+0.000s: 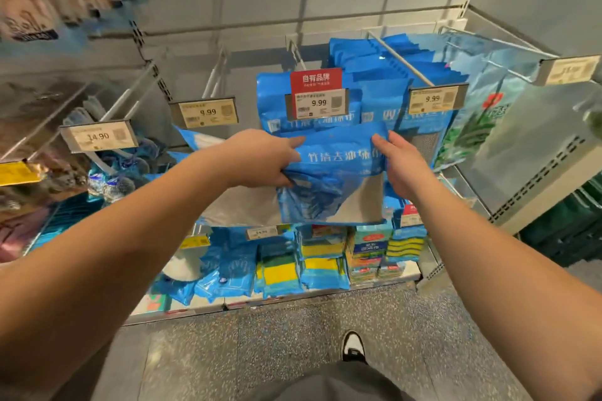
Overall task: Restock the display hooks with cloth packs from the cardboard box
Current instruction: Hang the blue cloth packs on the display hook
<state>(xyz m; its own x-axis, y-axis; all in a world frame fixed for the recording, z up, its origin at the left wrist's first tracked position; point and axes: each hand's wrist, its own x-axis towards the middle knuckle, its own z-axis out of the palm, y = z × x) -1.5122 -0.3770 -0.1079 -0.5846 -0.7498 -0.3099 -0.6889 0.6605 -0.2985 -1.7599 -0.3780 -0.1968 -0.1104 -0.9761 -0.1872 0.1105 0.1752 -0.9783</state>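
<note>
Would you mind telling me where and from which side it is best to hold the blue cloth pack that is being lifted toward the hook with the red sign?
Probably by its two upper side edges, one hand from each side, as now: the left hand and right hand pinch the blue cloth pack there. It is flat and floppy, so this keeps the top taut and clear for the hook under the red sign.

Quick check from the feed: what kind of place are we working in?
Most likely a shop aisle for cleaning goods: price tags clipped to display hooks, hanging blue cloth packs, and sponge packs stacked on the shelf below.
</note>
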